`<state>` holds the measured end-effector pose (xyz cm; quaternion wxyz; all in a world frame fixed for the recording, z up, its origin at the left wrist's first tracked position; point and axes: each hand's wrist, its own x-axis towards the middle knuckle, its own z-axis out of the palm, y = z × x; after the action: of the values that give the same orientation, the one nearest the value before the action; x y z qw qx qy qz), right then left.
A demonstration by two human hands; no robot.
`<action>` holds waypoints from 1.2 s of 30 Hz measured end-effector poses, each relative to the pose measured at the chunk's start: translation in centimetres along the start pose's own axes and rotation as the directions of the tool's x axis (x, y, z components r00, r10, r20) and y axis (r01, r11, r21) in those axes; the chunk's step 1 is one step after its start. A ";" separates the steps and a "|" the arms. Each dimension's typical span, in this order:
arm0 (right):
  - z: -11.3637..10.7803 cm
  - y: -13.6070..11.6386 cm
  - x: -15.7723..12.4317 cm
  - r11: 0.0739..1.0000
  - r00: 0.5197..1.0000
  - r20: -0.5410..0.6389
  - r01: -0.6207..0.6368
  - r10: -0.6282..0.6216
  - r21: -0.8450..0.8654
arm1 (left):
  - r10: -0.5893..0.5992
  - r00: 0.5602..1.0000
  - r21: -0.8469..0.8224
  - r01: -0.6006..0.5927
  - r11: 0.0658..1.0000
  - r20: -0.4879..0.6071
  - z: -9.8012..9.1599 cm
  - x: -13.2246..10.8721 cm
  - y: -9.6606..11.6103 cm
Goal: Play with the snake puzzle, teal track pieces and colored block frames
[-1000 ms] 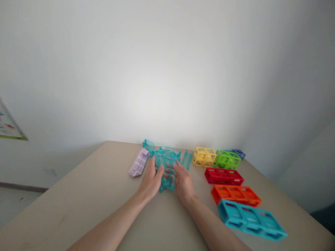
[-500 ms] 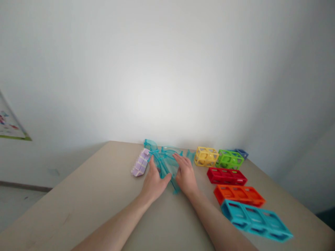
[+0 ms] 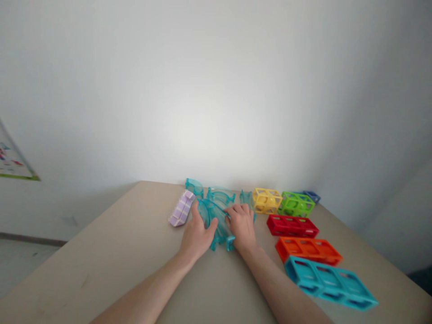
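Observation:
Several clear teal curved plastic pieces (image 3: 220, 222) with small clips at their ends lie together in front of me. My left hand (image 3: 198, 234) is at their left side, thumb and fingers apart around one curved piece (image 3: 204, 213). My right hand (image 3: 241, 224) has its fingers curled over the teal pieces from the right, on a curved piece that partly hides beneath the palm. Beside my left fingertips lies a lilac and white checked strip-shaped thing (image 3: 182, 209). More teal pieces (image 3: 221, 195) rest behind the hands.
At the right stand openwork plastic blocks: yellow (image 3: 266, 200), green (image 3: 297, 204), blue (image 3: 312, 197), red (image 3: 292, 226), orange (image 3: 308, 251) and turquoise (image 3: 330, 282). A white wall (image 3: 216, 99) rises behind the table (image 3: 135, 243). A poster edge (image 3: 16, 162) shows at left.
The long teal piece between my hands has turned and dropped down among the others. My right hand's fingers have curled over the pieces; my left hand has barely moved.

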<state>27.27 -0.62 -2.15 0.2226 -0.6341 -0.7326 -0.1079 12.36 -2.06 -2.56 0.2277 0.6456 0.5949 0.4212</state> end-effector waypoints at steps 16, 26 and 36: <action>-1.6 -0.4 -0.5 0.975 0.994 0.111 -0.028 0.003 0.219 | 0.013 0.997 -0.045 -0.010 0.999 0.070 -0.3 -0.3 0.0; -0.6 -1.2 -0.3 0.955 0.986 0.139 -0.132 0.098 0.266 | 0.140 0.951 0.141 -0.184 0.973 0.276 -1.0 -1.3 0.3; -1.2 -1.1 -0.7 0.915 0.982 0.133 -0.172 0.132 0.366 | 0.266 0.933 0.197 -0.316 0.928 0.244 -0.2 -0.1 -1.6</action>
<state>26.51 -1.97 -1.29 0.3084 -0.6397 -0.6988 0.0856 11.31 -1.92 -3.73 0.1474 0.7906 0.5092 0.3064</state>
